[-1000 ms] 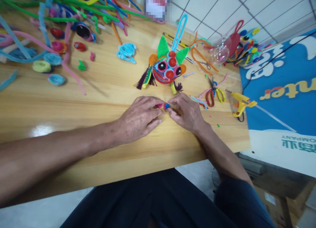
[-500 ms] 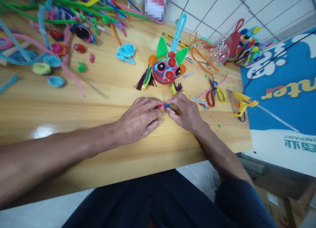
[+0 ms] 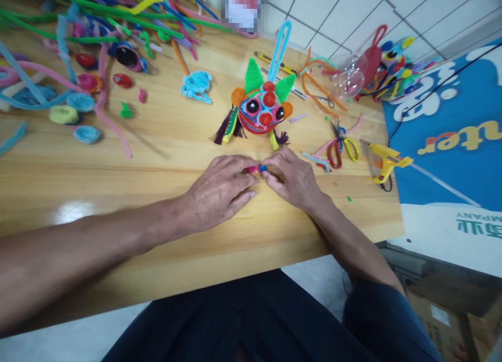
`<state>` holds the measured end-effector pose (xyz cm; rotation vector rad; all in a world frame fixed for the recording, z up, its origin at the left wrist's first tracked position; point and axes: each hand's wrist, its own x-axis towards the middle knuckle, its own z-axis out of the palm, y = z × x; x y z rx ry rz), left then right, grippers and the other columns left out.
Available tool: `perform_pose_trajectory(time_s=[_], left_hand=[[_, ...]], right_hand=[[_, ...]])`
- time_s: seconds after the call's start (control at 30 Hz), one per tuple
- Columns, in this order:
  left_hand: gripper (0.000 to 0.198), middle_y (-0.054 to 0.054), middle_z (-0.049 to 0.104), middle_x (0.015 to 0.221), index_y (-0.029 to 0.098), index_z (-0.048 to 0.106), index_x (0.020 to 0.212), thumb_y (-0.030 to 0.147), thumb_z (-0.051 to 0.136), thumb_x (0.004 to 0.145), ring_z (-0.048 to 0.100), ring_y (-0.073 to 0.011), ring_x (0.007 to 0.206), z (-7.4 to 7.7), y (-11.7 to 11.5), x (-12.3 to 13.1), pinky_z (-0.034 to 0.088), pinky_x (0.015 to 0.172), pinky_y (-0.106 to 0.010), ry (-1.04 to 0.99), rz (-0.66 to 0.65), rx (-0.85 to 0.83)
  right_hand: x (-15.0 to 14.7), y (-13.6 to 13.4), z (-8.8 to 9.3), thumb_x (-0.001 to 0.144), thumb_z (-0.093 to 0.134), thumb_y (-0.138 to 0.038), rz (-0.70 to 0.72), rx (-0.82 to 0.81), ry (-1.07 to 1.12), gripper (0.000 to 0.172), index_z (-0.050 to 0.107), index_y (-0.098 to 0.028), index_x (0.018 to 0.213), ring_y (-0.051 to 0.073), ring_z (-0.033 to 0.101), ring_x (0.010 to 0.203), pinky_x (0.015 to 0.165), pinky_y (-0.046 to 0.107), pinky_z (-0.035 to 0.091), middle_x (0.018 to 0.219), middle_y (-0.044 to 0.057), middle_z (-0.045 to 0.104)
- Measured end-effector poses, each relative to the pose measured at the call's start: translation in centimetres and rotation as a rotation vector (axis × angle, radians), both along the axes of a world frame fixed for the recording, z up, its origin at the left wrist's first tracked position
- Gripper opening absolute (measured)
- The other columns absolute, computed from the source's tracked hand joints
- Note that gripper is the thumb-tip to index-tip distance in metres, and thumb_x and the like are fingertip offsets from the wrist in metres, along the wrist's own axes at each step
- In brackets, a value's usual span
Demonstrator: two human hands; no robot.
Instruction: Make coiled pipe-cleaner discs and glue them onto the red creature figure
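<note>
My left hand (image 3: 219,189) and my right hand (image 3: 292,179) rest on the wooden table (image 3: 117,194), fingertips meeting. Between them they pinch a small pink and blue pipe-cleaner piece (image 3: 258,168) that lies on the tabletop. Most of the piece is hidden under the fingers. Just beyond the hands stands a colourful pipe-cleaner creature (image 3: 261,108) with green ears, a light-blue loop on top and black eyes.
Scissors with red and yellow handles (image 3: 340,145) and a yellow glue gun (image 3: 386,162) lie to the right. A light-blue squiggle (image 3: 196,86), small coils (image 3: 65,113) and long pipe cleaners (image 3: 98,11) fill the far left. A blue banner (image 3: 451,137) hangs past the table's right edge.
The hands stay together on the small piece with only slight finger movement. The view has shifted a little, so the table's things sit slightly higher and to the left.
</note>
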<state>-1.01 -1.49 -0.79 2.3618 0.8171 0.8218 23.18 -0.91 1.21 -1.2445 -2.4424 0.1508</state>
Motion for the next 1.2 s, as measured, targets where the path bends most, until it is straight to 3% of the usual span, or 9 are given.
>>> perform_pose_trajectory(time_s=[0.2,0.47,1.2], left_hand=[[0.026,-0.016,0.067,0.137,0.017,0.075,0.111,0.030,0.053,0.104,0.060,-0.0329,0.132,0.01,0.00,-0.02,0.049,0.112,-0.054,-0.005,0.004,0.006],[0.027,-0.016,0.067,0.139,0.016,0.075,0.110,0.030,0.053,0.104,0.061,-0.0334,0.132,0.22,0.03,-0.12,0.050,0.111,-0.055,0.028,-0.003,0.023],[0.024,-0.014,0.066,0.140,0.019,0.075,0.109,0.029,0.055,0.103,0.059,-0.0333,0.134,0.17,-0.03,-0.01,0.048,0.113,-0.057,-0.004,0.004,-0.021]], right_hand=[[0.07,-0.20,0.19,0.096,0.062,-0.025,0.003,-0.011,0.065,0.020,0.065,-0.024,0.115,0.017,0.065,0.083,0.068,0.031,0.052,0.107,0.006,0.070],[0.18,-0.22,-0.34,0.096,0.062,-0.020,0.019,0.037,0.090,0.009,0.068,-0.024,0.102,0.017,0.067,0.088,0.066,0.028,0.051,0.102,0.005,0.069],[-0.04,-0.25,-0.33,0.098,0.059,-0.019,-0.003,0.047,0.006,0.013,0.070,-0.024,0.100,0.017,0.066,0.087,0.067,0.028,0.051,0.101,0.005,0.071]])
